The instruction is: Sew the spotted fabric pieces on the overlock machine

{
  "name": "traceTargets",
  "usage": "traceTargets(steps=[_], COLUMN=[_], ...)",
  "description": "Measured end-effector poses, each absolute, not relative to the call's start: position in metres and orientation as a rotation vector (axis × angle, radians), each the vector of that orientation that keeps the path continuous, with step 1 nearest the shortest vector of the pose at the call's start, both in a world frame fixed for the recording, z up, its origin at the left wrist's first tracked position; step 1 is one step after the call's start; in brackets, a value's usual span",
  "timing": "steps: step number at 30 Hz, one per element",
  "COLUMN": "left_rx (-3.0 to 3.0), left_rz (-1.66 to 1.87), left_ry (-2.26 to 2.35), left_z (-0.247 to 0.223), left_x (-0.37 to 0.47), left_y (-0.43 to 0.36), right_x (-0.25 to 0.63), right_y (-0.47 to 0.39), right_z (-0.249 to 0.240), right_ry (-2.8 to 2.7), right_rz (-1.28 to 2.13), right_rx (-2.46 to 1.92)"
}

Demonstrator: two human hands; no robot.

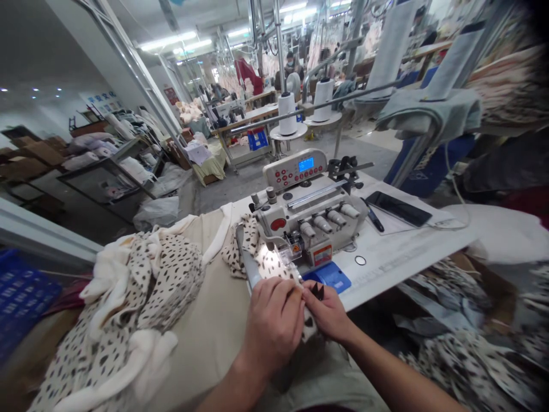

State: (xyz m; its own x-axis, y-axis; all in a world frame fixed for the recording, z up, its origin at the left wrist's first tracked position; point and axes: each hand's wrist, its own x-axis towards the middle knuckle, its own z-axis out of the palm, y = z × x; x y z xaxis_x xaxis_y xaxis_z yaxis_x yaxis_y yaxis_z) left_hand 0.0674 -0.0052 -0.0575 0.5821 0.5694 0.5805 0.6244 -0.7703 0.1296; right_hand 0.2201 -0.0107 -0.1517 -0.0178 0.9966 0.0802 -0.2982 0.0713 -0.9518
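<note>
A white overlock sewing machine (309, 212) with a lit blue display stands on the white table. Spotted fabric (274, 266) lies under its lamp and runs toward me, hanging down between my hands. My left hand (274, 320) is closed on the near part of this fabric, its fingers bent together. Right beside it, my right hand (325, 309) pinches the fabric's edge, with a small dark pointed piece showing at its fingers. The two hands nearly touch, just in front of the machine. Fingertips partly hide what they grip.
More spotted fabric with white trim (167, 274) is heaped on the left. A black phone (398, 209) and a dark pen-like tool (374, 218) lie right of the machine. Thread cones (286, 113) stand behind. Spotted cloth (476, 366) fills the lower right. People sit far back.
</note>
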Motion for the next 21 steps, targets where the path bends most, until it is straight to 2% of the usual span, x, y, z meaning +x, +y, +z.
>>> traceTargets(steps=[21], left_rx=[-2.724], left_rz=[-0.93], left_ry=[-1.04], left_z=[-0.0582], left_x=[0.0659], left_y=[-0.0037], right_x=[0.2206], right_y=[-0.0099], right_z=[-0.1513], right_ry=[-1.111], right_rz=[1.251], right_rx=[-0.954])
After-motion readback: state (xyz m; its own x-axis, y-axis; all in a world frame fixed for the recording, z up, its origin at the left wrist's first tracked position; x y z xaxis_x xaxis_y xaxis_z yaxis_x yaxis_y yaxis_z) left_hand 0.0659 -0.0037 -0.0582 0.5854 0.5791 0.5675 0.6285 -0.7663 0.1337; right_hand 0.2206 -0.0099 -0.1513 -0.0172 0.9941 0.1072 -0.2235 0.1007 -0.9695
